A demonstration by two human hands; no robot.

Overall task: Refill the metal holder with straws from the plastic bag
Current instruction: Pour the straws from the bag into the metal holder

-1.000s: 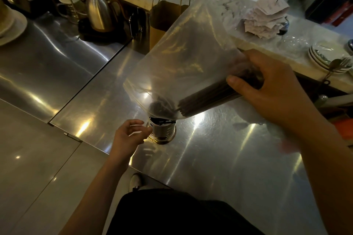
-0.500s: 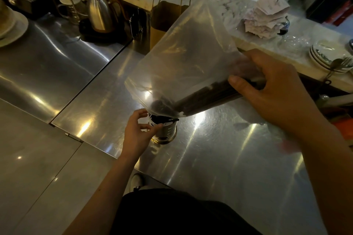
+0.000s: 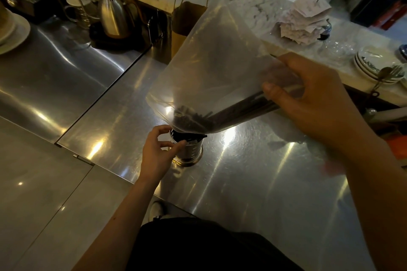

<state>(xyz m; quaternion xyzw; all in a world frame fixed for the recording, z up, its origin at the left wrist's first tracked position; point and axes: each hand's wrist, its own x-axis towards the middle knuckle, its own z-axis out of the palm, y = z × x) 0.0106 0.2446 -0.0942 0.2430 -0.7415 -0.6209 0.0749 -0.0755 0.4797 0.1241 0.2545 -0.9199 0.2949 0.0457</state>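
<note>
Right grip (image 3: 312, 105) clamps the bag (image 3: 209, 57) and straws (image 3: 237, 112); left grip (image 3: 157, 152) pinches the holder (image 3: 190, 149) rim. The person should steady it and tilt slowly, with the bag mouth centred.

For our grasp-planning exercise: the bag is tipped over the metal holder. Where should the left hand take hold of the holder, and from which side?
Grip the metal holder by its upright round wall, just under the rim, coming from its left, where the left hand is. The plastic bag covers the mouth and the right.
</note>
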